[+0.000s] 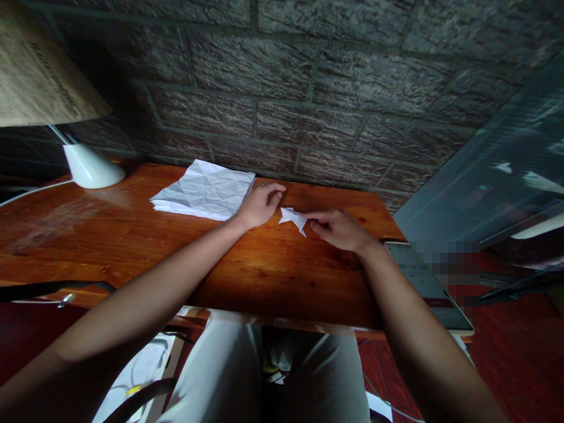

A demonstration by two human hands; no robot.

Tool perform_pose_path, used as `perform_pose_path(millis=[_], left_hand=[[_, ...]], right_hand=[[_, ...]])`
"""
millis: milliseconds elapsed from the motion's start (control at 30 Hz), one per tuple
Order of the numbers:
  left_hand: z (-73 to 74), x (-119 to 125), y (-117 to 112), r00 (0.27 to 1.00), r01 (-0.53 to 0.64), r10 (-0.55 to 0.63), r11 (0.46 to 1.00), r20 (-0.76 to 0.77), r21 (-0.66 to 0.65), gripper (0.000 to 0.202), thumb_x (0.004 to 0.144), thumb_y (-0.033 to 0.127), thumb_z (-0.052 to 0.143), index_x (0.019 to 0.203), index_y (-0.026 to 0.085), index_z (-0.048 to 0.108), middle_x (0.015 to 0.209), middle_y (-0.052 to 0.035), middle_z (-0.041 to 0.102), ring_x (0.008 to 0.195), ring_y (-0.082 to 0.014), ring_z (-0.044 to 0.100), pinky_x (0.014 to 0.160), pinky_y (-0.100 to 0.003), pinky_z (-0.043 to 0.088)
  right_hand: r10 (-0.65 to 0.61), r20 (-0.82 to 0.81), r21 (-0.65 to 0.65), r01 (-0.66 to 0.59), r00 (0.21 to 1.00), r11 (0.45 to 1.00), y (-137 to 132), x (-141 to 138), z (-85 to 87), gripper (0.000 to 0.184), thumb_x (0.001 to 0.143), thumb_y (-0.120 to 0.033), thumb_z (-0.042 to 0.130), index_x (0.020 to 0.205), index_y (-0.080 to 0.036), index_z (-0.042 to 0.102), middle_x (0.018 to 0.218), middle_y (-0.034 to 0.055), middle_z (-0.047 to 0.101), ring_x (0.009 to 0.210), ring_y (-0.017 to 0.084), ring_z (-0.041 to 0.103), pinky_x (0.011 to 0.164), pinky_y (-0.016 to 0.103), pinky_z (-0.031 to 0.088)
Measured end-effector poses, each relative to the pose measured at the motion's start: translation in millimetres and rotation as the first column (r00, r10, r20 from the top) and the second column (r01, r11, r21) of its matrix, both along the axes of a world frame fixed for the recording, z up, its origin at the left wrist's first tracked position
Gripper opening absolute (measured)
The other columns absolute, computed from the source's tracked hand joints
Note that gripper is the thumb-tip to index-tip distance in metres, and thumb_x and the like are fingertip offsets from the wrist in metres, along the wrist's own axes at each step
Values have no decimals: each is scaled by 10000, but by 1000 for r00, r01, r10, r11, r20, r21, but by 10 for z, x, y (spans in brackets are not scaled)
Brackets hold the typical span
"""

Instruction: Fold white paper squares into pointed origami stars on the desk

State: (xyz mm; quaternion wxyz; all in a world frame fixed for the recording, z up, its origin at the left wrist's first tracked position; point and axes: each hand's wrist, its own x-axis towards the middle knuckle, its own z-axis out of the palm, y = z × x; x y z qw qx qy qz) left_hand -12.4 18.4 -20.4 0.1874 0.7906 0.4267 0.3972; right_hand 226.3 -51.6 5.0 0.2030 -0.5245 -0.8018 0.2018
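A small folded white paper figure (293, 218) with several pointed ends sits on the wooden table between my two hands. My right hand (341, 229) comes at it from the right, its index finger stretched out to the figure's right edge and seeming to touch it. The thumb of that hand is apart from the index finger, and the other fingers are curled under. My left hand (261, 205) rests on the tabletop just left of the figure, fingers extended and thumb apart, holding nothing. Beside its wrist is a stack of creased white paper sheets (205, 189).
A lamp with a white base (92, 167) stands at the table's left end. A tablet (425, 282) showing digits lies along the right edge. The stone-block wall (282, 82) rises behind the wooden table (273, 276). A cable with a black sleeve (53, 289) crosses the front left.
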Motion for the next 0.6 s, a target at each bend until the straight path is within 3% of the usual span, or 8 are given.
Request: perform_pose_path(millis=[133,300,433,533,600], left_hand=[[13,0,-13,1000,0,0,1000,16,4,287,940,237,561,1133,213,772,1216,-75,794,1188,-267,704,1106,-421,505],[19,5,-27,1000,3,-3,1000,-9,12,285,951,255,549,1104,190,780,1201,-99,796,1170,-275,712,1085,-423,511],[28,1,-15,1000,6,-6,1000,19,25,278,943,231,545,1076,201,787,1170,-83,805,1148,-263,716,1069,-403,518],[33,-1,-10,999,7,-8,1000,40,11,264,930,219,560,1059,203,790,1159,-79,806,1130,-259,720,1059,-391,522],[37,1,-15,999,8,-8,1000,40,7,258,927,216,566,1053,202,791,1157,-80,807,1120,-263,723,1054,-395,524]], right_hand=[[52,62,19,-53,997,998,15,29,-2,406,856,-98,571,1062,-302,854,1075,-17,846,992,225,776,953,327,529],[-54,213,48,45,975,998,21,52,33,300,865,-103,570,837,-245,833,863,11,833,790,198,747,816,296,510],[-68,146,112,51,987,992,-10,13,40,337,897,-126,554,1049,-241,832,834,5,825,748,187,728,807,295,504],[-15,127,77,6,992,997,-17,-23,2,489,880,-105,561,1269,-298,787,976,-11,846,844,202,761,904,315,526],[17,132,45,-23,991,999,-10,-39,-27,507,863,-90,574,1256,-319,797,1105,-15,840,983,219,774,980,323,527]])
